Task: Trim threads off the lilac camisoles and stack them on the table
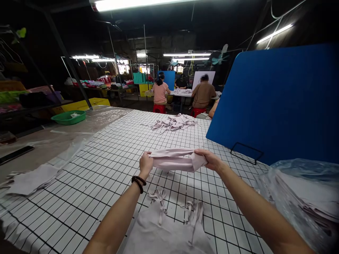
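Note:
Both my hands hold a pale pink folded cloth piece (176,159) stretched between them, just above the grid-patterned table (106,165). My left hand (145,164), with a dark bead bracelet on the wrist, pinches its left end, fingers closed. At the right end my right hand (210,159) grips the cloth, fingers curled over it. Below my arms, at the near edge, lies a pale pink garment (164,229) with loose straps (160,201).
A heap of similar pink pieces (173,122) lies farther back on the table. A blue board (280,102) on a black wire stand rises at right; a clear plastic bag of cloth (302,197) is beside it. A green basin (68,117) and a phone (16,154) are left. People sit at distant tables.

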A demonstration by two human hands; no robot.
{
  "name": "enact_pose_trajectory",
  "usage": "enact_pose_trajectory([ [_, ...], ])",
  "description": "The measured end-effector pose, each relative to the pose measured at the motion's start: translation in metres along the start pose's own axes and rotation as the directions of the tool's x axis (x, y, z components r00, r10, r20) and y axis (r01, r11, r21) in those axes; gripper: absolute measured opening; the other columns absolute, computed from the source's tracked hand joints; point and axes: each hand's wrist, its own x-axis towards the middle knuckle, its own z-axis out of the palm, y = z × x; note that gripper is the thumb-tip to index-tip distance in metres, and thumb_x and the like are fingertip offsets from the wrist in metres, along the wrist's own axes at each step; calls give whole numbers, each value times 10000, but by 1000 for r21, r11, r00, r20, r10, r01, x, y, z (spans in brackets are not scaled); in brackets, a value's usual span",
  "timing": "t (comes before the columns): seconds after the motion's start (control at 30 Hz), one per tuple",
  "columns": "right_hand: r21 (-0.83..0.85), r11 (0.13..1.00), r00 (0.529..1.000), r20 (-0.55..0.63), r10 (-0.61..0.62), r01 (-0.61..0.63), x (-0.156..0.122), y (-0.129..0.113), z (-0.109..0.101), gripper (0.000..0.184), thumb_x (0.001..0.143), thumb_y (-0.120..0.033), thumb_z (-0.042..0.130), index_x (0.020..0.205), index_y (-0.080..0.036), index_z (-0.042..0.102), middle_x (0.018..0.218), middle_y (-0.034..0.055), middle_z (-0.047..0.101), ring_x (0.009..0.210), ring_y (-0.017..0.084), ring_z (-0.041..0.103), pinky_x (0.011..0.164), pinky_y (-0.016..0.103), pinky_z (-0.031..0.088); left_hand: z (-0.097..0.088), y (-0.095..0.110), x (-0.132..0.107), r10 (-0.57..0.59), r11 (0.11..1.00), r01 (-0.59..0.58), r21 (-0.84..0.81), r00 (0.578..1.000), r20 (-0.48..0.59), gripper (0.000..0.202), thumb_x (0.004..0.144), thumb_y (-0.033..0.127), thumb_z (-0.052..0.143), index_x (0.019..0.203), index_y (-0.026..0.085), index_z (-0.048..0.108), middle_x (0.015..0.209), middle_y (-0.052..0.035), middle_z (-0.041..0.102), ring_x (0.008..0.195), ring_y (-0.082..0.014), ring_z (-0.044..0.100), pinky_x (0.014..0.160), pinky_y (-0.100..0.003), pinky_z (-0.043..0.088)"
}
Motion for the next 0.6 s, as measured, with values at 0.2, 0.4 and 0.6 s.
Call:
enact_pose_trajectory([
  [0.2, -95, 981, 978, 136, -155, 169, -8, 6, 4, 226, 677, -291, 727, 760, -158, 563, 752, -2, 574, 693, 112, 533, 662, 237, 452, -4, -6, -21, 162, 944, -209, 254, 968, 192, 341, 764, 181, 507, 1095, 220, 580, 913, -119, 671, 888, -281, 611, 698, -342, 434],
  [0.4, -516, 840, 883, 458, 108, 165, -33, 22, 21, 247, 702, -292, 698, 897, -151, 642, 817, 16, 600, 708, 124, 543, 641, 251, 437, -27, -11, -32, 223, 875, -402, 269, 829, 513, 395, 638, 201, 692, 1030, 236, 659, 1127, -92, 635, 1063, -281, 567, 859, -340, 434],
  [0.6, -759, 583, 842, 492, 222, 290, -57, 54, 41, 250, 767, -199, 562, 974, -192, 702, 687, -12, 559, 575, 89, 444, 540, 211, 356, 3, 16, -30, 496, 793, -605, -70, 575, 651, 389, 808, 106, 426, 1113, 238, 627, 1179, -50, 614, 1114, -191, 541, 941, -304, 422],
])
